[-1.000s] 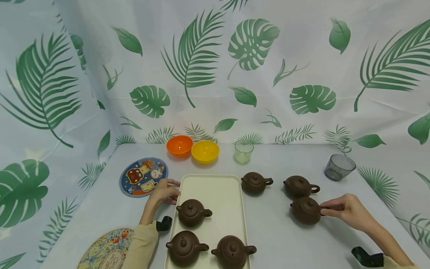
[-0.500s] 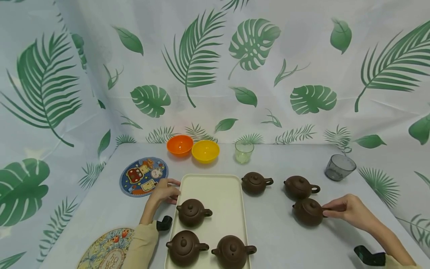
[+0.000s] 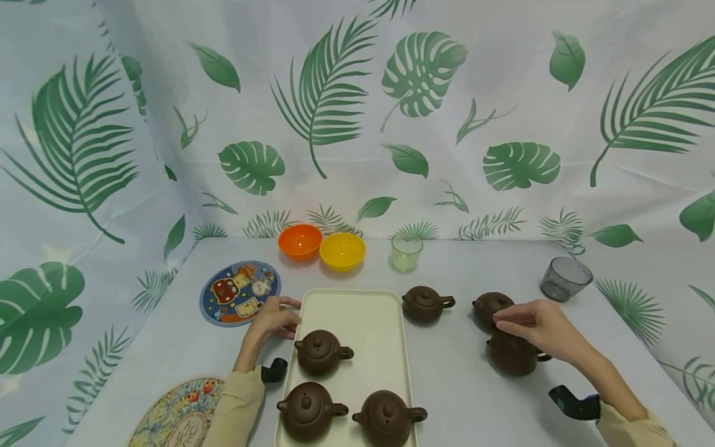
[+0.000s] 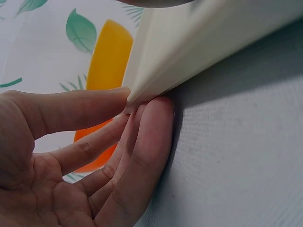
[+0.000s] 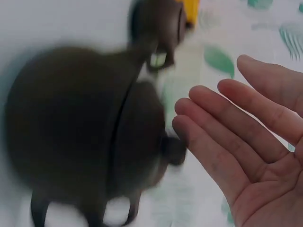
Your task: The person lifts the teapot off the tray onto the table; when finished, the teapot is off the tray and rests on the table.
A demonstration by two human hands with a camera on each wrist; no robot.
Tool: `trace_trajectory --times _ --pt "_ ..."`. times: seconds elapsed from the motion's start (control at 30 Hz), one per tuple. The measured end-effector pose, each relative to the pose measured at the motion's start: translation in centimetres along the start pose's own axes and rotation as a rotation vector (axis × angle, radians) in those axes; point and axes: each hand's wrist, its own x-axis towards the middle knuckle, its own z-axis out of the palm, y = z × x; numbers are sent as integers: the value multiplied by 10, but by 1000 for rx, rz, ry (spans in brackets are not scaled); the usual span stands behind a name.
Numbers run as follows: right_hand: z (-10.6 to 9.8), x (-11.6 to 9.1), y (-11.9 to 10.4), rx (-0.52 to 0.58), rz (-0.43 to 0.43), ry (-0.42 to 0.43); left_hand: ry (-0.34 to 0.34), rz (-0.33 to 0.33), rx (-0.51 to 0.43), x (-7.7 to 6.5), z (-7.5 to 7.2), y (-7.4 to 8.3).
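Releasing the teapot (image 3: pixel 509 357), which sits on the surface (image 3: pixel 458 388) beside a second teapot (image 3: pixel 488 308), my right hand (image 3: pixel 543 326) has moved over it, fingers nearly straight, holding nothing; my left hand (image 3: pixel 274 318) still pinches the tray (image 3: pixel 365 313).

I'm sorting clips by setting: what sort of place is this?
Probably a staged indoor tabletop rather than a working kitchen: a leaf-printed backdrop rises behind and to the left of a pale table, where brown teapots stand on and beside a cream tray.
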Motion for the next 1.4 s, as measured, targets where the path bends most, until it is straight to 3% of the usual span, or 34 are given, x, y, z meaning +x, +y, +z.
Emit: trace_trajectory --times 0.37,0.57,0.8,1.0,1.27,1.4 --pt "66 54 -43 153 -112 -139 -12 -5 -2 0 2 2" --pt "95 76 -67 200 -173 -174 -8 0 9 1 3 4" --pt "123 99 -96 179 -192 -234 4 -12 13 1 2 3" --pt "147 116 -120 158 -226 -315 -35 17 4 -5 -4 2" --pt "165 125 -135 96 -298 -389 -2 -21 0 -1 -1 0" --pt "171 125 -140 78 -288 -411 1 -16 -1 0 0 0"
